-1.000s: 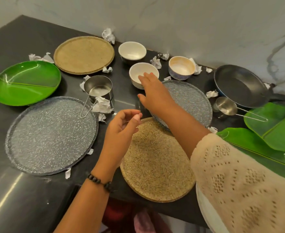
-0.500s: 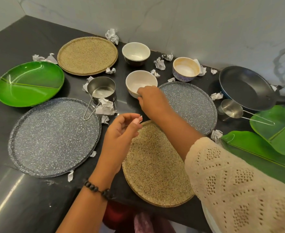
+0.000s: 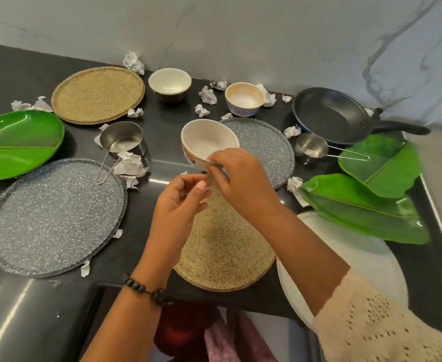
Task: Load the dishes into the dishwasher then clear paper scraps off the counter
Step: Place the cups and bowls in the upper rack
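My right hand (image 3: 236, 178) pinches the near rim of a white bowl (image 3: 206, 142) and holds it tilted above the black counter (image 3: 11, 71). My left hand (image 3: 180, 202) hovers just below the bowl with fingers loosely curled and nothing in it. Two more bowls (image 3: 169, 83) (image 3: 243, 99) stand at the back. Speckled grey plates (image 3: 55, 215) (image 3: 266, 150), tan plates (image 3: 97, 94) (image 3: 225, 246) and a green plate (image 3: 18, 142) lie around. Crumpled paper scraps (image 3: 129, 165) (image 3: 133, 62) are scattered among them.
A black frying pan (image 3: 332, 116) sits at the back right. Two steel measuring cups (image 3: 122, 141) (image 3: 312, 148) stand on the counter. Green leaf-shaped plates (image 3: 363, 207) lie at the right, a white plate (image 3: 358, 254) beneath them. The marble wall (image 3: 240, 32) bounds the back.
My right hand took hold of the white bowl and lifted it off the counter toward me, tilting it. My left hand stayed close below.
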